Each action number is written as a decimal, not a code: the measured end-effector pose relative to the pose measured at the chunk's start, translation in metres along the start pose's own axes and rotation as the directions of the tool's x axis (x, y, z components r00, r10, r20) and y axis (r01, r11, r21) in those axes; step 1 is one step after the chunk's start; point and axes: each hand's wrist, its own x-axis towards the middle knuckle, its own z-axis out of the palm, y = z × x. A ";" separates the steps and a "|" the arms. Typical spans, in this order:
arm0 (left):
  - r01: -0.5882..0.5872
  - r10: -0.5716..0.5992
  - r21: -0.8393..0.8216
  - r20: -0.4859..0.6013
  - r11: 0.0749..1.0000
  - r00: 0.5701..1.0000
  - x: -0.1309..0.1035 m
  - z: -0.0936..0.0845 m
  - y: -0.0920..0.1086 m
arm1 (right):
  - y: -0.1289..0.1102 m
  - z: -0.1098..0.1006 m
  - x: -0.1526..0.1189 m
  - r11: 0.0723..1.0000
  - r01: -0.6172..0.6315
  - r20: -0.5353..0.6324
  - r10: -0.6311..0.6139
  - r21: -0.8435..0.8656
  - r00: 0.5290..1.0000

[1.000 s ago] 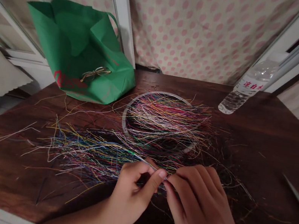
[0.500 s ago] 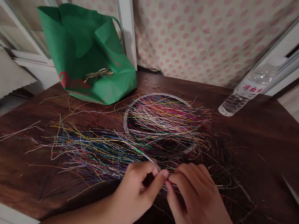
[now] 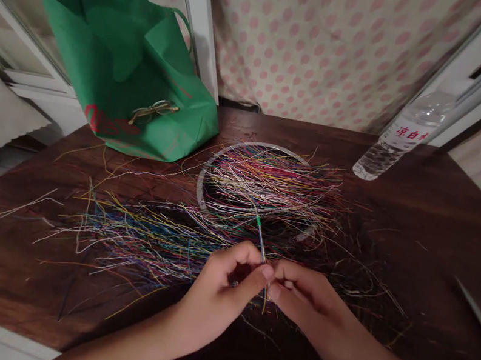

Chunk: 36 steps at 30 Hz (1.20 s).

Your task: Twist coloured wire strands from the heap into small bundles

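Note:
Between my fingers stands a thin bundle of wires [image 3: 262, 240] with a green band near its upper part. My left hand [image 3: 225, 288] is closed, thumb and forefinger pinching the bundle. My right hand [image 3: 316, 303] is closed against its lower end, the fingertips meeting those of the left; a short yellowish end pokes out below them. Behind the bundle, many loose coloured wires [image 3: 277, 180] lie across a round grey-rimmed tray [image 3: 200, 188]. A second pile of loose wires [image 3: 134, 236], mostly blue, white and yellow, spreads on the table left of my hands.
A green bag [image 3: 125, 68] stands at the back left, a pair of glasses [image 3: 155, 110] on it. A clear water bottle [image 3: 407, 134] stands at the back right. Stray wires lie on the dark wooden table [image 3: 456, 240]. A pale, blade-like object [image 3: 480, 318] lies at the right edge.
The wire bundle has swung from pointing up-left to nearly upright. My right hand has turned lower and flatter beside the left. The view has shifted slightly.

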 end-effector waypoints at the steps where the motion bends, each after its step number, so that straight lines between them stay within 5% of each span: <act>1: 0.039 -0.037 -0.069 0.024 0.997 0.999 0.001 -0.001 0.001 | 0.000 -0.001 0.000 0.999 0.006 0.022 -0.007 0.047 1.000; 5: 0.108 -0.096 -0.198 0.069 0.974 0.993 0.001 -0.002 0.003 | 0.000 -0.003 0.001 0.988 0.038 0.080 -0.050 0.149 0.996; 12: 0.078 -0.077 -0.204 0.013 0.976 0.997 -0.003 0.000 0.003 | 0.003 -0.003 -0.002 0.998 0.016 0.048 -0.020 0.065 0.999; 23: 0.102 -0.100 -0.250 0.019 0.963 0.995 0.000 -0.002 0.004 | 0.001 -0.003 -0.002 0.976 -0.047 0.017 0.044 0.214 0.999; 31: 0.147 -0.145 -0.347 0.032 0.926 0.989 0.001 -0.003 0.002 | -0.001 -0.004 -0.006 1.000 0.006 -0.073 -0.006 0.009 0.997; 36: 0.162 -0.160 -0.360 0.034 0.919 0.987 0.001 0.000 0.001 | -0.009 -0.001 -0.008 0.977 0.142 -0.113 -0.161 -0.160 0.980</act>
